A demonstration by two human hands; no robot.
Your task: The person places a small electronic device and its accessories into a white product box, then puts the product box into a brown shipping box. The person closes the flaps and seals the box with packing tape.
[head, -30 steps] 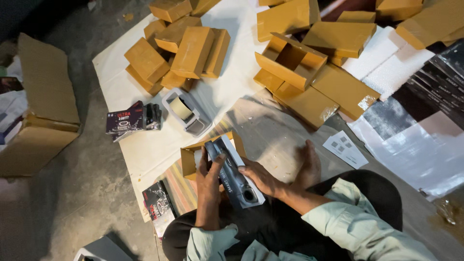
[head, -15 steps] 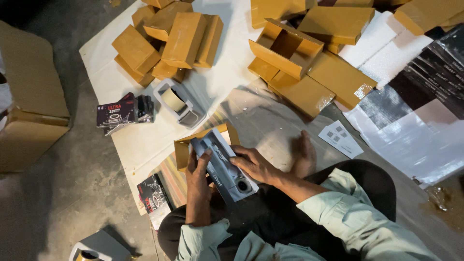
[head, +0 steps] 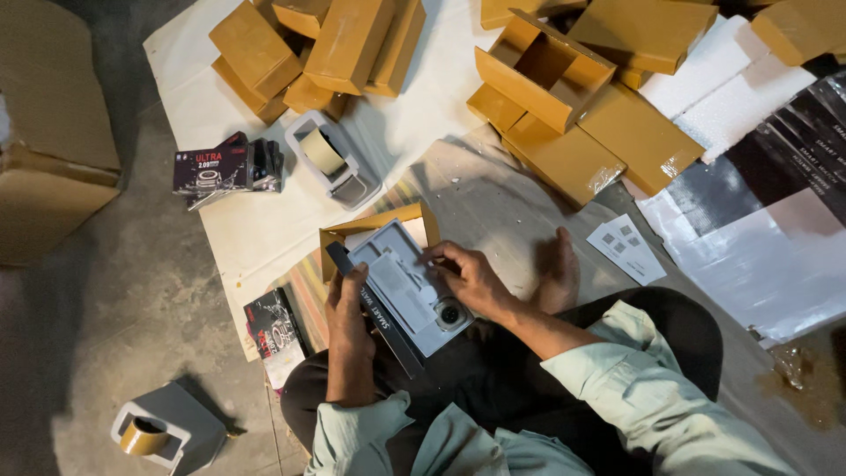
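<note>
Gripping grey tray point(head: 412, 295), left hand point(head: 345, 310), right hand point(head: 471, 280).

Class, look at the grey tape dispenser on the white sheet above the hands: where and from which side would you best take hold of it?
Take the tape dispenser across its two long flat side walls, coming down from above. It sits upright with the tape roll held between those walls, so they probably offer parallel faces; the cutter end looks a poorer grip.

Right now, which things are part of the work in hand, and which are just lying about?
In hand:
left hand and right hand on the grey tray
open brown box just behind the tray

Lying about:
tape dispenser
second tape dispenser
stacked brown boxes
dark printed box
white leaflet
</note>
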